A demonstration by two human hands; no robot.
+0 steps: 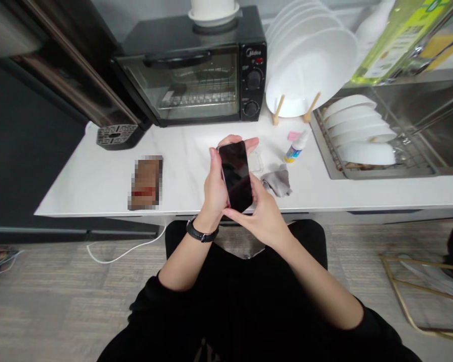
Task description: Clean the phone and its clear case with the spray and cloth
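A smartphone (235,176) with a dark screen is held up over the counter's front edge, screen toward me. My left hand (216,183) grips its left side, thumb along the edge and fingers behind it. Around the lower right corner, my right hand (262,208) is closed on the phone, thumb at the bottom edge. Just behind lies a clear phone case (255,162), partly covered by the hands. To the right are a crumpled grey cloth (278,181), a small white spray bottle (296,147) with a blue and yellow label, and a pink piece (293,136).
A pixelated brown item (145,182) lies left on the white counter (184,166). Behind stand a black toaster oven (196,85), a drinks machine's drip tray (117,136) and racked white plates (309,70). At right, a sink (434,108) holds a wire rack with white bowls (362,130).
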